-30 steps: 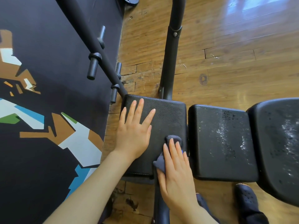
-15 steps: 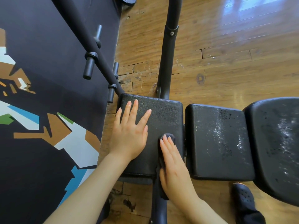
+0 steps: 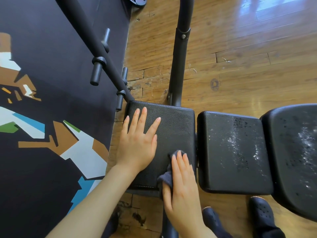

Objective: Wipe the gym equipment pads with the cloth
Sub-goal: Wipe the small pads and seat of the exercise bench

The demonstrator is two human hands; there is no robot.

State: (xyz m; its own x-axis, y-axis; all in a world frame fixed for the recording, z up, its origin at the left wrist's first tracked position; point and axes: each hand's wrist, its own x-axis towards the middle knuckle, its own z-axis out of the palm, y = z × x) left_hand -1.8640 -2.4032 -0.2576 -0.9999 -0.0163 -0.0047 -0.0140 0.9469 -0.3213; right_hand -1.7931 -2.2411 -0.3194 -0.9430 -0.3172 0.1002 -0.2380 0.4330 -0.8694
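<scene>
The right hand point(image 3: 182, 184) presses the dark cloth point(image 3: 167, 176) with straight fingers on the left pad point(image 3: 173, 127), beside the flat, empty left hand point(image 3: 137, 145), while the middle pad point(image 3: 229, 152) and the right pad point(image 3: 295, 152) next to it look still dusty.

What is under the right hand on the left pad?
A dark cloth lies under the right hand, pressed flat onto the left pad. Its edges show beside the fingers and the palm. The part beneath the palm is covered, so its full shape cannot be seen.
</scene>
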